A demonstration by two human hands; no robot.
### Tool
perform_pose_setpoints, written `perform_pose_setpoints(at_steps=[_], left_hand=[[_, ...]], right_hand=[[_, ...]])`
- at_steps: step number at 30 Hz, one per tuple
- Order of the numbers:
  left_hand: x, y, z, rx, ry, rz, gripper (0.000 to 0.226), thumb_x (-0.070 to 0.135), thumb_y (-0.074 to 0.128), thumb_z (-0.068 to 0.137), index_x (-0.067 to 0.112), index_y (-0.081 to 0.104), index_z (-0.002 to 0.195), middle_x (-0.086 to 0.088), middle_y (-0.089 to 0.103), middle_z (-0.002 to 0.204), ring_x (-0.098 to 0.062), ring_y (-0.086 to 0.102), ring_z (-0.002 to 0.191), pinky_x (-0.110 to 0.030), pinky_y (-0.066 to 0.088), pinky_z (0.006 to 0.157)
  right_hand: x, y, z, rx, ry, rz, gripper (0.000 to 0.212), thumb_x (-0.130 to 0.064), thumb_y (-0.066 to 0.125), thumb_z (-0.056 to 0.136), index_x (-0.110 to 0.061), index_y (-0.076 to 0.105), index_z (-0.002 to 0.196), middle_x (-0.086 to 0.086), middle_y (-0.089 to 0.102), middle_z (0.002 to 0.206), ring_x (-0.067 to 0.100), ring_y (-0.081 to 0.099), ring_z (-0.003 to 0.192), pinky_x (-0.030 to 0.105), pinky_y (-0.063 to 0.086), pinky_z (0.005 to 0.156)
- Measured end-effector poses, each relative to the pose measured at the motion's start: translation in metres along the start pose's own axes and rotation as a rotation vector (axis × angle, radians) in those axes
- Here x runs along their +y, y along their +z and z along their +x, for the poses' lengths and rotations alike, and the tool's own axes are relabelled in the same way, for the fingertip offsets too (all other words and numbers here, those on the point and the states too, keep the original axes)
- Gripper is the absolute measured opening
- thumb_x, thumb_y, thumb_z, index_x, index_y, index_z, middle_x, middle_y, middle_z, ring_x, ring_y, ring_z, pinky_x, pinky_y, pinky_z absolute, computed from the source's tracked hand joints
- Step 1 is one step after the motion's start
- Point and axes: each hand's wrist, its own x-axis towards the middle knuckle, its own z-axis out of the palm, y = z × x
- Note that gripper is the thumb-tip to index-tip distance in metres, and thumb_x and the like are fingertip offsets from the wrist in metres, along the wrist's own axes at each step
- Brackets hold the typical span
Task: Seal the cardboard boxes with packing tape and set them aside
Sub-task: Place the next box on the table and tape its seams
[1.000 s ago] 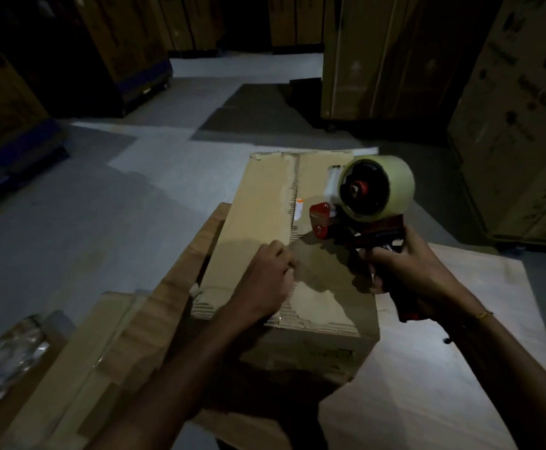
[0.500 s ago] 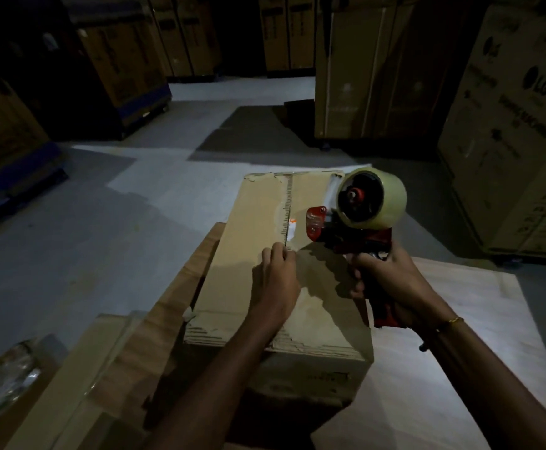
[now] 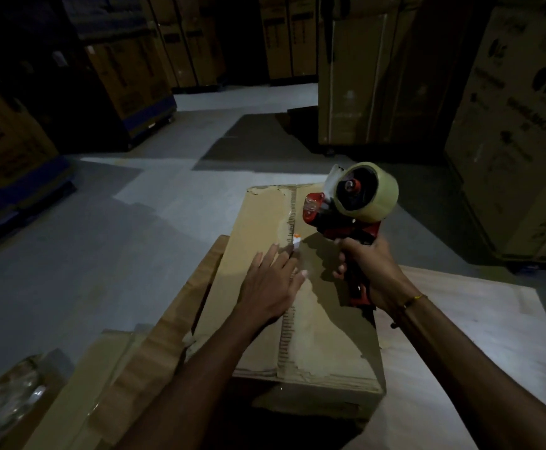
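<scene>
A long brown cardboard box [image 3: 258, 222] lies in front of me with its two top flaps closed along a centre seam. My left hand [image 3: 270, 284] lies flat on the box top, fingers straight, pressing beside the seam. My right hand [image 3: 367, 271] grips the red handle of a tape dispenser [image 3: 349, 203], which carries a pale roll of packing tape. The dispenser is lifted a little above the right flap, near the far half of the box. A small white and orange scrap sits on the seam just past my left fingertips.
The box rests on a pale wooden board [image 3: 460, 336]. Flattened cardboard sheets [image 3: 128, 368] lie at the left, with crumpled clear plastic [image 3: 2, 397] at the bottom left. Tall printed cartons [image 3: 518, 125] stand right and behind; a grey floor [image 3: 102, 228] stretches to the left.
My left hand went from curled on the seam to flat with fingers straight, sliding a little forward. The dispenser rose off the box top and tilted upward.
</scene>
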Motion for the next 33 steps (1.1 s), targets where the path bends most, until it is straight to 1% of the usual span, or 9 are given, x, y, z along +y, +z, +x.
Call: perform_pose_setpoints(at_steps=[4,6,11,16,24,28,29,31,33], left_hand=[[-0.014,0.002,0.034,0.007,0.055,-0.02,0.065,0.055,0.012,0.103,0.024,0.044,0.15,0.005,0.036,0.16,-0.021,0.016,0.154,-0.046,0.015,0.122],[-0.019,0.005,0.05,0.0,0.056,-0.058,0.054,0.048,0.019,0.107,0.026,0.04,0.152,0.007,0.033,0.162,-0.019,0.014,0.154,-0.045,0.012,0.123],[-0.031,0.01,0.087,0.016,0.033,-0.12,0.041,0.034,0.031,0.105,0.024,0.052,0.139,0.006,0.037,0.16,-0.017,0.019,0.153,-0.044,0.015,0.125],[-0.034,0.011,0.127,0.009,-0.018,-0.159,0.047,0.032,0.044,0.098,0.021,0.049,0.144,0.002,0.028,0.165,-0.018,0.018,0.154,-0.045,0.013,0.126],[-0.061,0.019,0.2,0.063,-0.066,-0.246,0.058,0.027,0.055,0.092,0.024,0.041,0.149,0.0,0.031,0.163,-0.02,0.017,0.154,-0.046,0.013,0.125],[-0.067,0.021,0.24,0.069,-0.095,-0.212,0.067,0.015,0.061,0.094,0.022,0.034,0.155,0.0,0.028,0.165,-0.02,0.016,0.155,-0.042,0.008,0.126],[-0.066,0.021,0.248,0.078,-0.106,-0.202,0.063,0.014,0.06,0.095,0.02,0.037,0.154,-0.002,0.035,0.162,-0.022,0.021,0.153,-0.042,0.01,0.125],[-0.066,0.021,0.263,0.122,-0.119,-0.188,0.044,0.017,0.058,0.096,0.019,0.054,0.14,-0.004,0.057,0.142,-0.026,0.043,0.136,-0.043,0.026,0.119],[-0.068,0.019,0.274,0.171,-0.119,-0.183,0.027,0.02,0.053,0.095,0.021,0.068,0.117,-0.002,0.068,0.117,-0.026,0.054,0.109,-0.042,0.041,0.098]], right_hand=[[0.0,0.006,0.02,0.052,-0.003,0.047,0.004,-0.003,0.059,0.098,0.0,0.059,0.101,0.01,0.049,0.063,0.019,0.049,0.048,0.033,0.054,0.05],[-0.001,0.01,0.033,0.068,0.002,0.065,0.008,-0.003,0.059,0.098,-0.001,0.06,0.106,0.01,0.05,0.064,0.019,0.049,0.05,0.033,0.055,0.051],[-0.004,0.02,0.067,0.137,0.029,0.12,0.008,-0.005,0.059,0.098,0.0,0.061,0.104,0.008,0.051,0.064,0.017,0.049,0.049,0.031,0.055,0.051],[-0.002,0.021,0.091,0.173,0.025,0.078,0.007,-0.006,0.061,0.098,0.0,0.059,0.1,0.01,0.051,0.066,0.018,0.05,0.051,0.031,0.055,0.051],[-0.018,0.024,0.13,0.193,-0.02,0.018,0.022,-0.006,0.059,0.1,0.004,0.056,0.119,0.012,0.051,0.071,0.018,0.051,0.053,0.029,0.056,0.051],[-0.019,0.025,0.145,0.159,-0.046,-0.011,0.024,-0.007,0.059,0.1,-0.01,0.055,0.123,0.01,0.054,0.074,0.016,0.053,0.053,0.029,0.057,0.053],[-0.018,0.024,0.147,0.161,-0.043,-0.02,0.027,-0.007,0.059,0.1,-0.011,0.054,0.126,0.01,0.054,0.074,0.016,0.054,0.053,0.029,0.057,0.053],[-0.016,0.023,0.151,0.173,-0.049,-0.028,0.03,-0.005,0.059,0.1,-0.01,0.052,0.128,0.01,0.054,0.073,0.016,0.054,0.052,0.03,0.056,0.051],[-0.012,0.022,0.154,0.184,-0.049,-0.027,0.031,-0.004,0.059,0.099,-0.009,0.051,0.128,0.011,0.054,0.073,0.017,0.053,0.05,0.031,0.056,0.05]])
